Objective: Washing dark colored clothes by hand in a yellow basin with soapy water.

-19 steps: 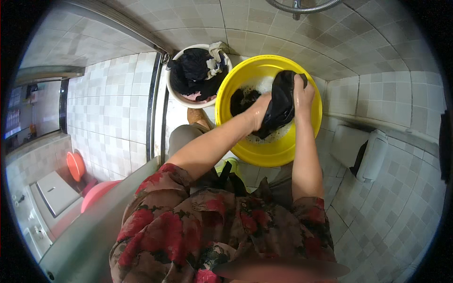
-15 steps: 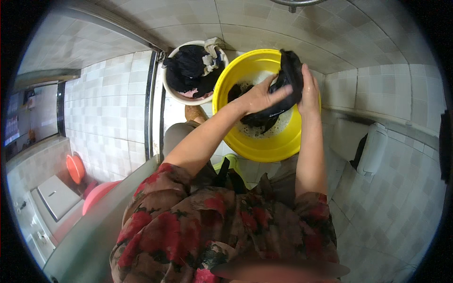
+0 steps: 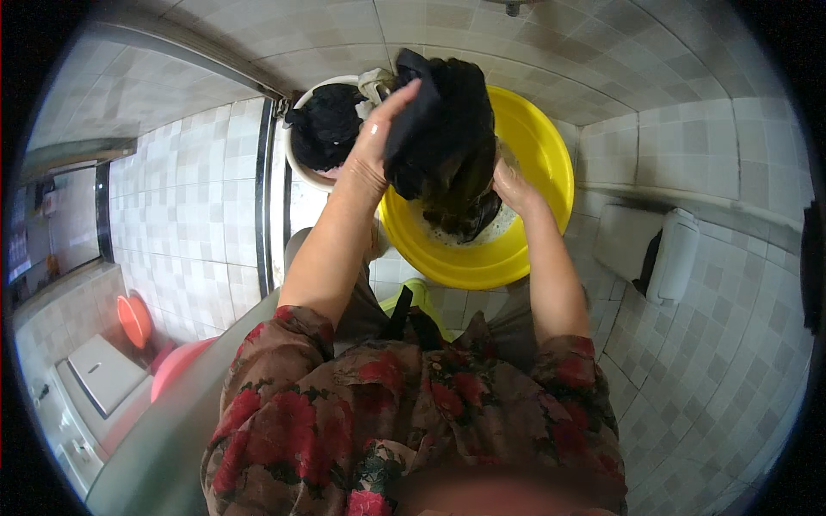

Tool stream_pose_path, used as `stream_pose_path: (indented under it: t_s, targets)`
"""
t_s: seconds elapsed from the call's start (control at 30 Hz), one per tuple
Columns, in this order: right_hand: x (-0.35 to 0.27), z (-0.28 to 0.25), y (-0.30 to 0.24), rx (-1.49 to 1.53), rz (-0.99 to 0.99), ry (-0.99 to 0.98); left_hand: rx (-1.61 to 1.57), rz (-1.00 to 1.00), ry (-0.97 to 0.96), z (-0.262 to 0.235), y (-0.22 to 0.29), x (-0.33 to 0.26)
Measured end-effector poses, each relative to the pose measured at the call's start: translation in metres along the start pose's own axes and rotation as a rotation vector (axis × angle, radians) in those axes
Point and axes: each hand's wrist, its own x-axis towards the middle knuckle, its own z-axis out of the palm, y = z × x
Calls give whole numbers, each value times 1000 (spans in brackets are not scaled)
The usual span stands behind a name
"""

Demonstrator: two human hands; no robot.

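A wet black garment (image 3: pixel 443 120) is lifted in a bunch over the yellow basin (image 3: pixel 548 163). My left hand (image 3: pixel 377 138) grips its left side, with the fingers up along the cloth. Lower down on the right, my right hand (image 3: pixel 514 182) holds the garment's edge inside the basin, its fingertips partly hidden behind the cloth. More dark cloth (image 3: pixel 471 224) hangs down to the foamy, soapy water (image 3: pixel 497 228). The garment's far side is out of sight.
Left of the yellow basin stands a whitish basin (image 3: pixel 298 168) heaped with dark clothes (image 3: pixel 327 127) and a light cloth. A tiled wall rises behind both. A waste bin (image 3: pixel 675 254) is at the right; a frosted glass panel (image 3: pixel 185 413) stands at my left.
The black garment has been raised and shifted left, now spread taller over the basin. My left hand has moved left and up onto its side; my right hand has dropped lower and to the left.
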Motion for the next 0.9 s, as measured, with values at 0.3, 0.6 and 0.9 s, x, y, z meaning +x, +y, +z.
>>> stream_pose_path:
  t_s: [0.3,0.6,0.9]
  targets:
    - [-47,-17,-122,43,126,4,-107,127,-60,-24,19,5]
    - [-29,1,-130,447,-33,515,187,-259,206,-35,-87,50]
    - [-9,22,-106,-731,24,764,377,-248,483,24,-130,34]
